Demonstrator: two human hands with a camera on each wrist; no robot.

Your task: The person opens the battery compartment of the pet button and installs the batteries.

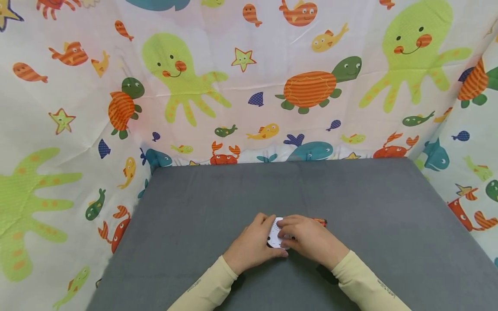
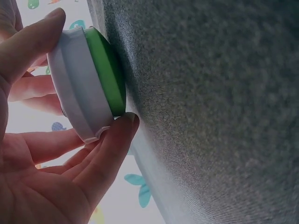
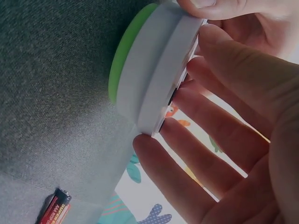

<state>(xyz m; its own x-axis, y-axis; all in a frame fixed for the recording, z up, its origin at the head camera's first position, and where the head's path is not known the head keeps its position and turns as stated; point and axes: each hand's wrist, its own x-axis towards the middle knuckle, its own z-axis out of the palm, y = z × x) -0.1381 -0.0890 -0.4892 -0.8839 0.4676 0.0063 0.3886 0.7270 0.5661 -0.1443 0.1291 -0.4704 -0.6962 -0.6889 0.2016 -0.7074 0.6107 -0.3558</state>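
Note:
A round white device with a green underside stands low over the grey tabletop, its white face turned up. My left hand grips its rim, thumb on the near side and fingers round the far side. Over the face reaches my right hand, its fairly straight fingertips touching the face and the edge in the right wrist view. Small dots and dark round spots mark that face; the right fingers hide part of it. Just beyond the right hand lies a red and black AAA battery.
Grey cloth covers the table. A white curtain printed with sea animals hangs along the back and both sides, meeting the table's far edge.

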